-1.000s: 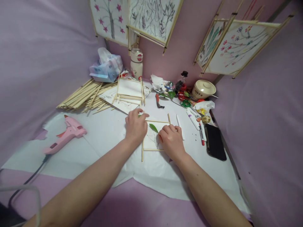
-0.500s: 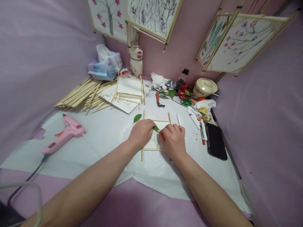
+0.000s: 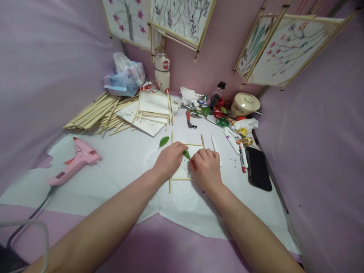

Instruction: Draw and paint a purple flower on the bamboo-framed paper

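My left hand [image 3: 170, 157] has its fingers pinched on a small green leaf [image 3: 186, 154] above a drawing in a stick frame [image 3: 181, 179]. My right hand [image 3: 206, 167] is closed at the leaf's lower right end, its fingertips seemingly on the stem; the exact grip is partly hidden. Thin dark branch lines show on the white sheet between my hands. A second green leaf [image 3: 164, 141] lies on the table just left of the frame. Beside my right hand, to the upper right, rests a white pen [image 3: 214, 143].
A pink glue gun [image 3: 75, 158] lies at left, its cord running toward me. Behind it are bundled sticks [image 3: 91, 115] and another framed sheet [image 3: 153, 102]. Red-handled pliers [image 3: 189, 119] lie beyond my hands. Markers [image 3: 231, 142] and a phone [image 3: 258, 168] are at right.
The leaf between my fingers has turned slightly and shows more of its face. Both hands stay over the frame, with only small finger movements; the view has shifted a little.
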### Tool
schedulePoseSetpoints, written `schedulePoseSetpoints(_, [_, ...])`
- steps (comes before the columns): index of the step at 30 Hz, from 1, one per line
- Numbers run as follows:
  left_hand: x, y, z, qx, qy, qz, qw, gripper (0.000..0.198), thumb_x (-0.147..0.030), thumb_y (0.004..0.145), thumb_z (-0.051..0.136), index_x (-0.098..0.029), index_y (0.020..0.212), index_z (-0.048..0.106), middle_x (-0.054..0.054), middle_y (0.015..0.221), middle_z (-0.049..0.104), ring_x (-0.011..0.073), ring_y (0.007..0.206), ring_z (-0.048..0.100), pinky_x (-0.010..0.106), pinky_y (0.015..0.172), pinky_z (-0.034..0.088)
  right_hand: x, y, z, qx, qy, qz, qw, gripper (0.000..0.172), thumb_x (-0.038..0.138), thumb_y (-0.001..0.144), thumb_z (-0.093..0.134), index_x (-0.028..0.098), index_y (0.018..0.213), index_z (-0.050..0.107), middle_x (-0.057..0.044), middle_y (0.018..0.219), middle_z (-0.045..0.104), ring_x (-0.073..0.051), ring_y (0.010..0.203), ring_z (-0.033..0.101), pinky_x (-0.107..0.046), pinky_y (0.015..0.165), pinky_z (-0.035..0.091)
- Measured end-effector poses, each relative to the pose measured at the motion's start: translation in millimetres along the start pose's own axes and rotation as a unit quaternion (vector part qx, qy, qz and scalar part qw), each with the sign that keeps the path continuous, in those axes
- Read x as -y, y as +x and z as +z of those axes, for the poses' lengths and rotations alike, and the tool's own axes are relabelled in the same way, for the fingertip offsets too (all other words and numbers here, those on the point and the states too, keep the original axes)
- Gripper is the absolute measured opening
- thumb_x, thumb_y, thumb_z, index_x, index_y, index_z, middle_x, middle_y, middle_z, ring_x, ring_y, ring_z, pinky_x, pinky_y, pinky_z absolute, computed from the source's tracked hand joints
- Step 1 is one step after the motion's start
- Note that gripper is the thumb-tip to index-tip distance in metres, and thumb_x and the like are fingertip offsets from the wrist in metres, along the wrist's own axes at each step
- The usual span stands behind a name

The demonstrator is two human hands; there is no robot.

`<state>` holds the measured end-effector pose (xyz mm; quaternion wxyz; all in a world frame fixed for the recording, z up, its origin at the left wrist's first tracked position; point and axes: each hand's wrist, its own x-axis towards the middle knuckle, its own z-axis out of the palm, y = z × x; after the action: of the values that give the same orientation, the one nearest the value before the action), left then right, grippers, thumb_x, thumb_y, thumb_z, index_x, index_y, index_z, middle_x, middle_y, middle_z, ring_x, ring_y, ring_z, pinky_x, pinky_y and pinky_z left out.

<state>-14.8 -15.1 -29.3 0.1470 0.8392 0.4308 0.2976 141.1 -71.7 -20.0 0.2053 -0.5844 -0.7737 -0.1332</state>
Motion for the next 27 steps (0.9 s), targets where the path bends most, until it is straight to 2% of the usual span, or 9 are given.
schedulePoseSetpoints(8, [2.6, 0.5, 1.3, 0.016, -0.043, 0.011, 0.999, 0.037, 0.0, 0.08, 0.044, -0.021, 0.098, 0.068, 0.002, 0.107, 0.07, 0.0168, 0.103, 0.065, 0.032, 0.094, 0.052, 1.7, 0.0, 2.4, 0.02, 0.044, -0.004, 0.999, 0.013, 0.017, 0.085, 0.059, 0.019, 0.072, 0.061, -0.003, 0.078, 0.061, -0.02, 0.079, 0.048, -0.034, 0.074, 0.027])
schedulePoseSetpoints(16, [2.3, 0.3, 2.3, 0.007, -0.071, 0.021, 0.997, 0.039, 0.001, 0.079, 0.042, -0.019, 0.098, 0.069, 0.005, 0.119, 0.068, 0.0173, 0.113, 0.063, 0.034, 0.1, 0.05, -0.9, 0.4, 2.8, 0.017, 0.046, -0.011, 0.999, 0.013, 0.019, 0.089, 0.057, 0.019, 0.077, 0.063, -0.004, 0.081, 0.062, -0.02, 0.081, 0.048, -0.034, 0.074, 0.027])
schedulePoseSetpoints(21, [0.8, 0.2, -0.8, -0.013, -0.082, 0.032, 0.996, 0.037, 0.001, 0.077, 0.042, -0.019, 0.093, 0.069, 0.005, 0.117, 0.069, 0.0174, 0.111, 0.064, 0.035, 0.1, 0.051, -0.1, 0.1, 2.0, 0.022, 0.041, -0.018, 0.999, 0.015, 0.019, 0.09, 0.055, 0.019, 0.077, 0.063, -0.004, 0.081, 0.061, -0.02, 0.081, 0.048, -0.034, 0.075, 0.028])
schedulePoseSetpoints(27, [-1.9, 0.6, -4.7, -0.032, -0.089, 0.043, 0.995, 0.037, 0.001, 0.076, 0.041, -0.019, 0.091, 0.068, 0.006, 0.118, 0.068, 0.0169, 0.114, 0.062, 0.035, 0.102, 0.049, 2.5, 0.4, -4.9, -0.005, 0.031, -0.017, 0.999, 0.021, 0.017, 0.092, 0.05, 0.019, 0.075, 0.063, -0.005, 0.08, 0.061, -0.02, 0.079, 0.046, -0.035, 0.075, 0.028])
